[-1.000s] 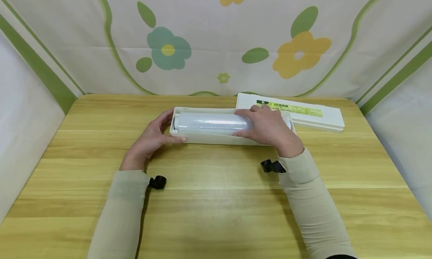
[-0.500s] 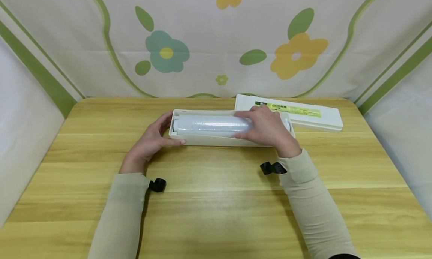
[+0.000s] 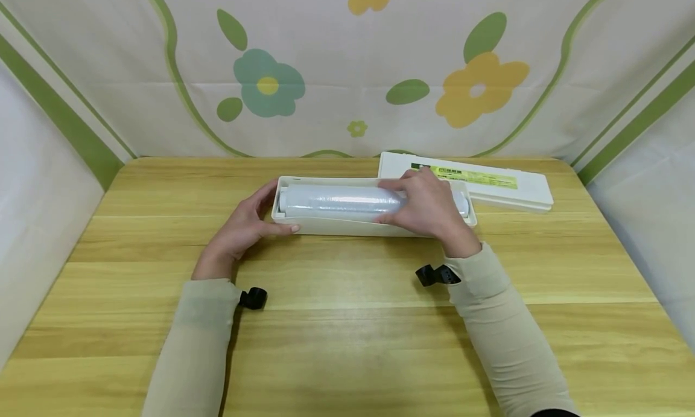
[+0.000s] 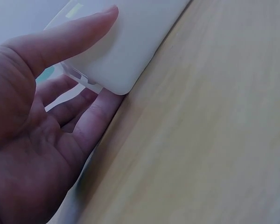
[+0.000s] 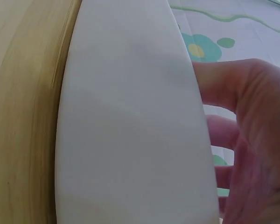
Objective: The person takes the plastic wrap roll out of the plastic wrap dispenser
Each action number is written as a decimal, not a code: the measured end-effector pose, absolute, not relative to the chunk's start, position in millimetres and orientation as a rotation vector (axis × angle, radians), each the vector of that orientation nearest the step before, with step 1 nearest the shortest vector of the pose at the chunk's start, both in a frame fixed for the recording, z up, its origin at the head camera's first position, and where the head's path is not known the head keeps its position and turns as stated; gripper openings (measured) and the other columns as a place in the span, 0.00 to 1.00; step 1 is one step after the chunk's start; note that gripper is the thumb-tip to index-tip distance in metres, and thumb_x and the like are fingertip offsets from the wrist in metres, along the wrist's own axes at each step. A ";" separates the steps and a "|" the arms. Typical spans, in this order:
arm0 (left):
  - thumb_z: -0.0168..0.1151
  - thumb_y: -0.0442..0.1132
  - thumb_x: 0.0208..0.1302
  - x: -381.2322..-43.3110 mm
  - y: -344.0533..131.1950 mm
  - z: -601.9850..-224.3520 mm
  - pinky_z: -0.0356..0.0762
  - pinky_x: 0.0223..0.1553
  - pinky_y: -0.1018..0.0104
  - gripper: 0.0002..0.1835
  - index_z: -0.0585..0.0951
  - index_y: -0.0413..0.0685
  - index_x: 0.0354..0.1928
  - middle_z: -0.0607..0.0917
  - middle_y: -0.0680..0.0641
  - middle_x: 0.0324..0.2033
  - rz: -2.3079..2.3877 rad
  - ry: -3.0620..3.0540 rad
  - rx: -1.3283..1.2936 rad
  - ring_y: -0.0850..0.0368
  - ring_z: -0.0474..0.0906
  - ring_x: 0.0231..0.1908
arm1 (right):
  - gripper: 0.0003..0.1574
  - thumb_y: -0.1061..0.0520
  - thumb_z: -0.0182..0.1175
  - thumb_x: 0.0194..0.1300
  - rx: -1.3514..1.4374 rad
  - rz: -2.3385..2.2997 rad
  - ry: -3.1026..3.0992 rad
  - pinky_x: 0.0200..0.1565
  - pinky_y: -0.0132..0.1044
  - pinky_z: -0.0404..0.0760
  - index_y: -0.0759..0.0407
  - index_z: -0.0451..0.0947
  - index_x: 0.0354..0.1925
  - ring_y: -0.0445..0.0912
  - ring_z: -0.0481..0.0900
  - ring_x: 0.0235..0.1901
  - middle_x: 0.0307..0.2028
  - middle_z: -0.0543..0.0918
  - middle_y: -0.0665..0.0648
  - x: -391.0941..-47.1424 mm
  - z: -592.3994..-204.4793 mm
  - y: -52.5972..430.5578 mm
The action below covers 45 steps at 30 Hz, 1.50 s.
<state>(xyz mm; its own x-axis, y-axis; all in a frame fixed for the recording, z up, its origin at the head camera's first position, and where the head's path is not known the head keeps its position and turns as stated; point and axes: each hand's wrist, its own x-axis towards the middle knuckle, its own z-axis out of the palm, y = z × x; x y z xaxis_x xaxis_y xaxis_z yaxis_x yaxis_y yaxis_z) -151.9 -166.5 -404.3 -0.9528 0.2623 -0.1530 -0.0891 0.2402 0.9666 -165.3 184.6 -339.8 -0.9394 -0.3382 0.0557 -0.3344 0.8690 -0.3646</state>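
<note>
A long white open box (image 3: 347,227) rests on the wooden table, with a shiny roll of cling film (image 3: 331,201) lying lengthwise inside it. My left hand (image 3: 243,225) holds the box's left end, its thumb along the front wall and its fingers round the far side. In the left wrist view, the thumb presses on the box's wall (image 4: 126,51) while the fingers reach under and behind the corner. My right hand (image 3: 426,203) grips the roll near its right end from above. Its fingers disappear behind the white front wall (image 5: 135,121) in the right wrist view.
Behind the box at the right lies a flat white lid (image 3: 529,189) with a yellow-green label, close to the box's right end. A floral curtain (image 3: 326,73) hangs along the table's back edge. Wood-grain tabletop (image 3: 347,332) stretches in front of the box.
The head view has tilted slightly. My right wrist has dipped a little toward me, while its fingers stay on the roll. The left hand and the box keep their places.
</note>
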 end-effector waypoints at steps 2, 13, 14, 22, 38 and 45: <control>0.83 0.31 0.57 -151.9 -166.3 -404.1 0.56 0.82 0.45 0.59 0.60 0.61 0.86 0.66 0.49 0.81 1.774 2.227 0.160 0.51 0.57 0.82 | 0.46 0.36 0.86 0.47 -0.529 -0.620 3.036 0.46 0.61 0.78 0.44 0.87 0.64 0.61 0.78 0.54 0.52 0.90 0.60 -165.0 -340.0 183.7; 0.84 0.34 0.56 -152.6 -165.6 -402.9 0.53 0.83 0.46 0.60 0.58 0.62 0.86 0.65 0.50 0.82 1.737 2.265 0.161 0.51 0.55 0.83 | 0.45 0.40 0.88 0.44 -0.462 -0.738 3.012 0.48 0.59 0.76 0.44 0.89 0.62 0.60 0.77 0.56 0.49 0.90 0.59 -164.5 -340.2 182.3; 0.84 0.34 0.57 -152.7 -165.4 -402.8 0.53 0.83 0.46 0.60 0.58 0.62 0.86 0.65 0.50 0.82 1.735 2.269 0.164 0.51 0.55 0.83 | 0.45 0.40 0.88 0.44 -0.458 -0.752 3.005 0.49 0.59 0.75 0.45 0.89 0.61 0.60 0.76 0.57 0.49 0.90 0.59 -164.8 -340.5 182.6; 0.84 0.33 0.57 -152.8 -162.3 -401.8 0.52 0.84 0.46 0.59 0.59 0.58 0.86 0.67 0.49 0.81 1.744 2.270 0.196 0.50 0.56 0.83 | 0.45 0.42 0.90 0.42 -0.500 -0.866 2.972 0.44 0.48 0.77 0.51 0.90 0.60 0.57 0.81 0.47 0.48 0.91 0.61 -169.7 -339.1 190.9; 0.84 0.36 0.58 -150.9 -164.0 -401.0 0.51 0.84 0.43 0.58 0.60 0.63 0.86 0.66 0.52 0.82 1.723 2.269 0.191 0.51 0.55 0.83 | 0.47 0.42 0.90 0.41 -0.616 -0.878 3.124 0.54 0.59 0.71 0.49 0.89 0.61 0.58 0.75 0.52 0.53 0.89 0.58 -158.5 -321.5 189.6; 0.84 0.35 0.57 -152.4 -164.5 -404.8 0.57 0.80 0.44 0.53 0.66 0.62 0.82 0.74 0.50 0.72 1.751 2.248 0.192 0.49 0.65 0.74 | 0.46 0.43 0.90 0.39 -0.679 -0.869 3.178 0.53 0.61 0.70 0.50 0.90 0.59 0.57 0.75 0.50 0.53 0.90 0.59 -153.7 -317.0 189.7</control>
